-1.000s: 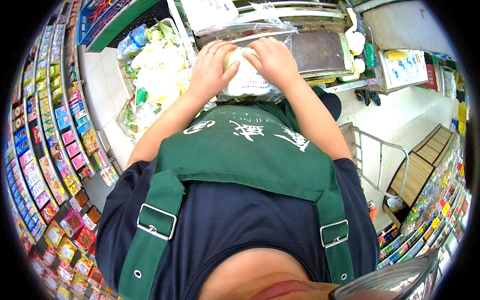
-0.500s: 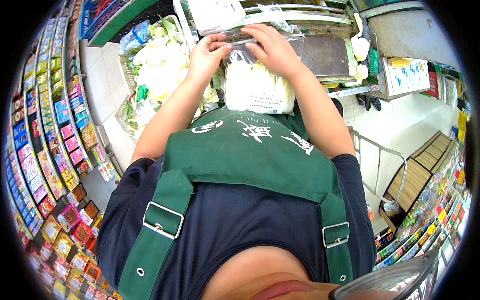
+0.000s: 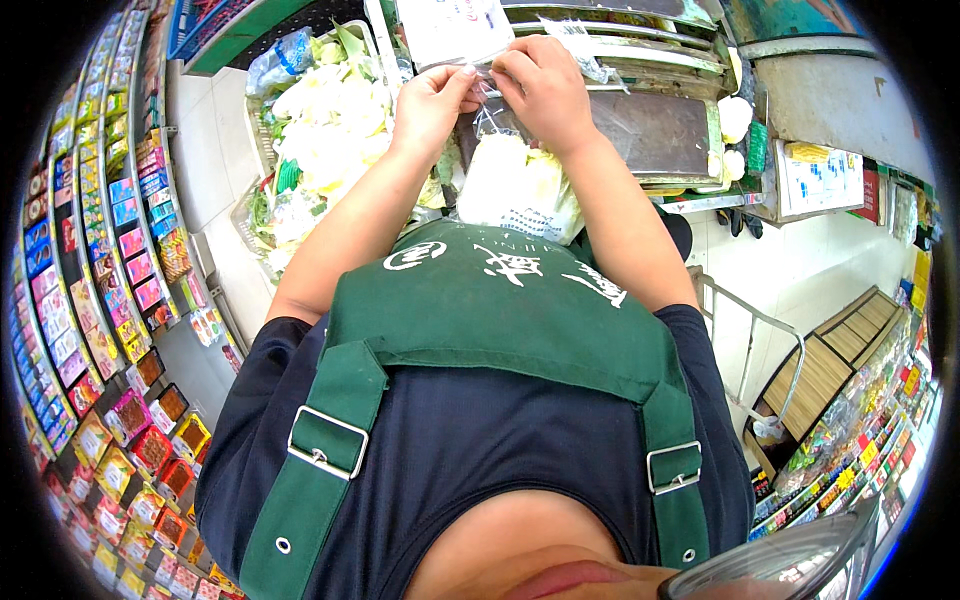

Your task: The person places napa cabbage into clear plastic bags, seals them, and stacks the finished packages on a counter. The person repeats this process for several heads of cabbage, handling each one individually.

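Observation:
A clear plastic bag (image 3: 520, 195) with blue print holds pale yellow-white leafy vegetables, perhaps cabbage, and lies at the near edge of the worktop, against my green apron (image 3: 500, 300). Its upper end is drawn together into a narrow twisted neck. My left hand (image 3: 432, 105) pinches this neck from the left with thumb and fingers. From the right, my right hand (image 3: 548, 95) grips the same gathered plastic, fingertips curled in close to the left ones. The exact finger contact is partly hidden by the hands.
Left of the bag, a crate (image 3: 262, 130) is heaped with pale leaves (image 3: 325, 125). A white box-like object (image 3: 455, 30) sits beyond my hands. A dark worktop panel (image 3: 650, 130) lies to the right, with a metal trolley frame (image 3: 765, 320) lower down. Packed shelves (image 3: 95, 260) line the left.
My hands have come closer together. The bag's mouth, spread wide and flat before, is now gathered into a thin neck between them, and the bag looks narrower at the top.

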Tool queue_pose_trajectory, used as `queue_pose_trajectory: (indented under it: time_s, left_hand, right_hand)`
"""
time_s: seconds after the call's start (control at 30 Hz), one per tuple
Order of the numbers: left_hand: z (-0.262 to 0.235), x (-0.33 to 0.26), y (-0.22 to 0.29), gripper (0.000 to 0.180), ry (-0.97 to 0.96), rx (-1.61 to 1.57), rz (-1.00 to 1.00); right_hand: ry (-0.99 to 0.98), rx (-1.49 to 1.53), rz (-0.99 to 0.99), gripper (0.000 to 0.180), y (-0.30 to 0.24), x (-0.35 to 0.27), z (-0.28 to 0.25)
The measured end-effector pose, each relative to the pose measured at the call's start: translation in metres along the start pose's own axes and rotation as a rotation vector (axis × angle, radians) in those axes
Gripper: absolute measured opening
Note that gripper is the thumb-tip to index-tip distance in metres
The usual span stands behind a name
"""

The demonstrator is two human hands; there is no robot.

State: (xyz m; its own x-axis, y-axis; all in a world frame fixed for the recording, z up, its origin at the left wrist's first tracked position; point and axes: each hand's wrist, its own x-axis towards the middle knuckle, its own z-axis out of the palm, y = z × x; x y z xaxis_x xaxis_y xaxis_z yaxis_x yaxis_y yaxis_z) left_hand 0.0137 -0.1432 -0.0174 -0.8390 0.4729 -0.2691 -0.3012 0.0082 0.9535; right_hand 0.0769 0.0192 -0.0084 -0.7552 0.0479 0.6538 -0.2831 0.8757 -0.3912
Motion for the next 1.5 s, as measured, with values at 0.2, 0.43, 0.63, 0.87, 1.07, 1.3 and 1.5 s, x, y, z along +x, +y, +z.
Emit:
queue_pose_trajectory:
  time_s: [0.2,0.43,0.63,0.87,1.07,1.3,1.5]
  left_hand:
    - [0.000,0.002,0.000,0.023,-0.040,0.081,0.055]
    - [0.002,-0.007,0.019,0.019,-0.008,0.704,0.430]
    - [0.002,-0.011,0.038,0.017,-0.010,1.028,0.666]
    - [0.007,-0.011,0.036,0.017,-0.021,0.863,0.471]
    - [0.009,-0.009,0.034,0.016,0.012,0.790,0.423]
    - [0.017,-0.032,0.030,0.017,0.097,0.980,1.083]
    - [0.050,-0.059,0.019,0.039,-1.019,1.154,1.163]
  right_hand:
    - [0.008,-0.023,-0.037,0.016,-0.004,-0.001,-0.002]
    - [0.050,-0.044,-0.055,0.015,-0.003,0.001,-0.001]
    - [0.084,-0.013,-0.038,0.012,-0.006,0.003,-0.005]
    - [0.178,0.042,0.044,0.012,-0.001,0.000,0.001]
    - [0.331,0.098,0.276,0.011,0.003,-0.002,-0.002]
    - [0.519,0.202,0.625,0.007,0.024,-0.014,-0.004]
    - [0.458,0.277,0.639,0.008,0.031,-0.014,-0.008]
